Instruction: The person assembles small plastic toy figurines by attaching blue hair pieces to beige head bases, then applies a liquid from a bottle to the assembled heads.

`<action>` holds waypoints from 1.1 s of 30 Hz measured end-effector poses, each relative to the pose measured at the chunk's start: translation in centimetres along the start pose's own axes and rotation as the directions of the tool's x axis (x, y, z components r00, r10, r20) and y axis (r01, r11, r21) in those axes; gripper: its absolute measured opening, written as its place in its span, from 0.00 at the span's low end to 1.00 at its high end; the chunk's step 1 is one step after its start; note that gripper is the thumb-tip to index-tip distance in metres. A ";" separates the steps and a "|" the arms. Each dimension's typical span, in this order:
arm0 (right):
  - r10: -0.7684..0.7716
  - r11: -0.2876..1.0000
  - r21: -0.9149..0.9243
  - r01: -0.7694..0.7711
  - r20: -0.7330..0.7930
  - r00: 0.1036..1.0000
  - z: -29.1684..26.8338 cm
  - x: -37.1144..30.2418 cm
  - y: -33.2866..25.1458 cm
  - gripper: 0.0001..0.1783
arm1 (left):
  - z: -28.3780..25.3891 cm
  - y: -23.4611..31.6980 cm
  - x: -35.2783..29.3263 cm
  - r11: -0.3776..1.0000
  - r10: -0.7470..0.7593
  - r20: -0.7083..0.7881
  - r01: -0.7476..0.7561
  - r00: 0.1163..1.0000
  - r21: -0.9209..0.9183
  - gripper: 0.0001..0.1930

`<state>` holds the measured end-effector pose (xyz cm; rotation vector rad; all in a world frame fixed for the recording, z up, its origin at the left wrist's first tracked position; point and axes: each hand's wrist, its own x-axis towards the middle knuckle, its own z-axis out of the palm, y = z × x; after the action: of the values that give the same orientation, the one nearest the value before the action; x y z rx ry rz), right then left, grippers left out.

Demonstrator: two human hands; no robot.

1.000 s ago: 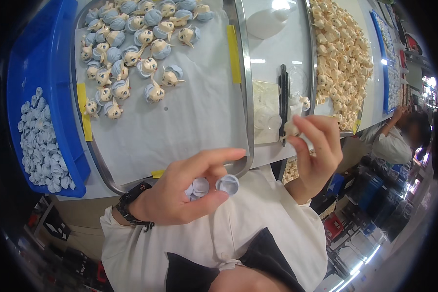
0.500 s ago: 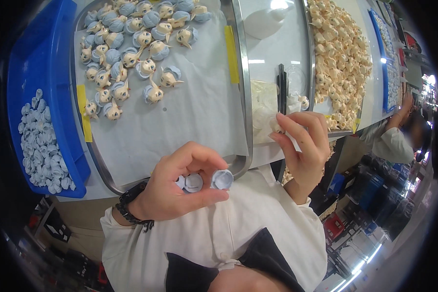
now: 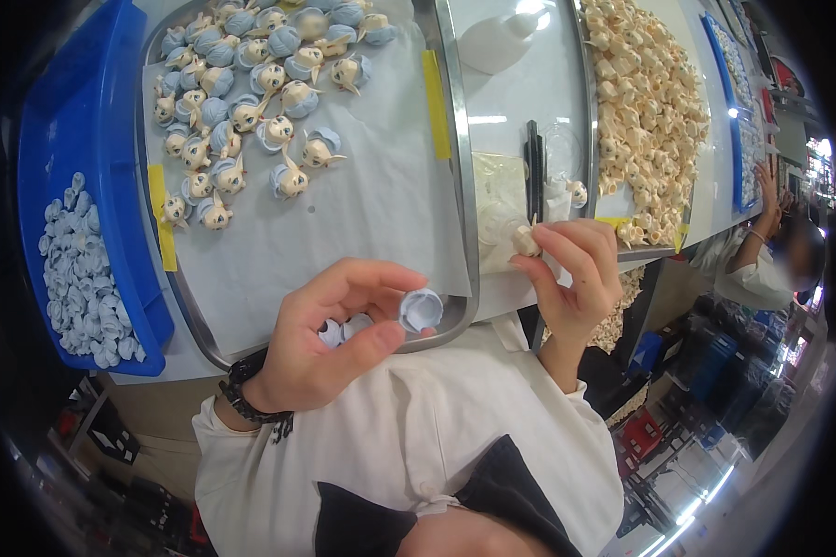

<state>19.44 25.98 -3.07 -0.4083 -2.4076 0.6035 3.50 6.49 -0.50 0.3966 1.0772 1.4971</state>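
Between my left hand's thumb and fingers is a light blue, hollow doll hair piece, its opening facing up. More blue hair pieces are tucked in that palm. My right hand pinches a small cream doll head by thumb and fingertips, over the edge of a pale yellowish pad. The two held parts are apart from each other. Beyond my left hand, a metal-rimmed tray lined with white sheet carries many doll heads with blue hair, grouped toward its far left.
At the left stands a blue bin with loose blue hair pieces. Right of the tray are a white bottle, a black strip-like tool and a clear cup. Cream heads pile farther right. A co-worker sits beyond.
My left hand has risen slightly, and the hair piece in its fingertips has turned. The cream head in my right hand now shows more plainly. The co-worker's hands have moved up.
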 end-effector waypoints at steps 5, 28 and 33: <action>-0.002 1.000 0.012 0.002 -0.008 1.000 0.0 0.0 0.1 0.19 | 0.0 -0.1 0.0 0.997 -0.066 0.010 0.066 0.998 -0.043 0.17; -0.005 1.000 0.018 0.005 -0.035 0.999 0.2 0.1 -0.2 0.20 | -0.3 -0.2 0.0 0.998 -0.016 -0.038 0.019 0.999 0.064 0.18; 0.003 1.000 0.015 -0.003 -0.025 1.000 0.2 0.0 -0.2 0.20 | -0.3 -0.4 0.0 0.998 -0.005 -0.031 0.006 1.000 0.056 0.16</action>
<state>19.28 25.75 -3.16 -0.4108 -2.3778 0.6135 3.51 6.31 -0.93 0.4104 1.1456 1.4750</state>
